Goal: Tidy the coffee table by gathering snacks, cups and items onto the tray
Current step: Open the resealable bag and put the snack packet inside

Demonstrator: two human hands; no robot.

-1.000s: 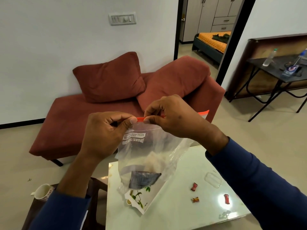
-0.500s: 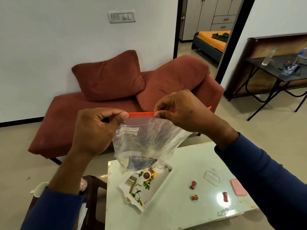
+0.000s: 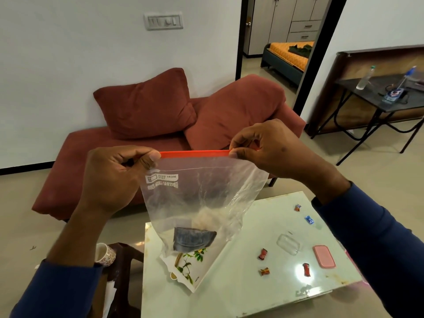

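1. Left hand (image 3: 112,180) pinches the left end of the orange zip strip (image 3: 195,154) on a clear plastic bag (image 3: 202,198), thumb and fingers clamped tight!
2. Right hand (image 3: 268,150) grips the strip's right end the same way, so the strip runs taut and level between the two hands.
3. The bag hangs straight down from the hands, up in the air, with a dark packet (image 3: 193,239) sagging at its bottom.
4. Directly under the bag, the leaf-printed tray (image 3: 195,269) lies on the pale worktop (image 3: 241,292), partly seen through the plastic.
5. Below the right hand, on the worktop: small wrapped candies (image 3: 263,254), a clear little box (image 3: 288,243) and a pink lid (image 3: 324,256) beside it.
6. Below the left forearm, off the worktop's edge, a patterned cup (image 3: 104,254) sits on a dark side table (image 3: 125,255).
7. Beyond both hands, a red sofa (image 3: 75,157) with two cushions stands against the wall.
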